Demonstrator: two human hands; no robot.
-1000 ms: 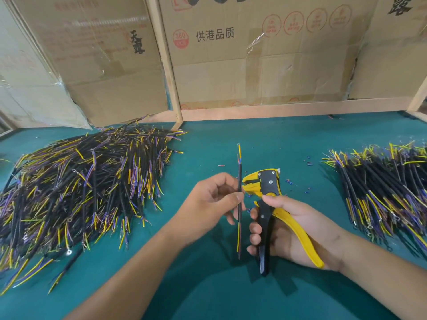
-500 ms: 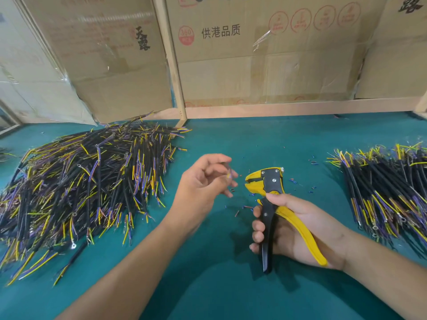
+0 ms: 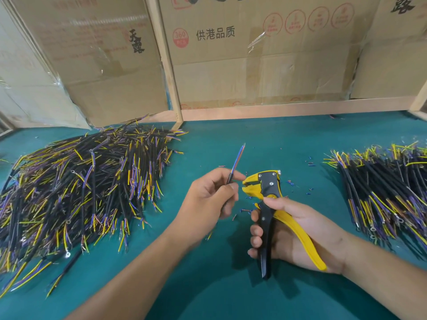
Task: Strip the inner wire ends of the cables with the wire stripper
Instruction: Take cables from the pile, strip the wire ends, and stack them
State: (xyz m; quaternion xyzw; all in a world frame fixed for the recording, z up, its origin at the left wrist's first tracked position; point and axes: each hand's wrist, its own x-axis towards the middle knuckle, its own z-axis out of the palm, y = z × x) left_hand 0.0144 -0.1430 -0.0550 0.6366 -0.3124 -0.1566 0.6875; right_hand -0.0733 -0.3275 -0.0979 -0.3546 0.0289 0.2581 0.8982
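My left hand (image 3: 211, 199) pinches one black cable (image 3: 235, 163) between thumb and fingers. Its blue and orange inner wires stick up and away from me, tilted to the right. My right hand (image 3: 298, 232) grips the yellow and black wire stripper (image 3: 265, 192) by its handles, jaws pointing left toward the cable. The jaws sit just right of my left fingertips, apart from the wire ends. The cable's lower part is hidden inside my left hand.
A big heap of black cables (image 3: 76, 192) with yellow and purple wires lies on the green table (image 3: 219, 296) at the left. A smaller pile (image 3: 388, 192) lies at the right. Small insulation scraps (image 3: 246, 210) dot the mat. Cardboard boxes (image 3: 254, 54) wall the back.
One second ago the cable stood upright beside the stripper. My left hand then turned it in the fingers, and now its blue and orange end points up.
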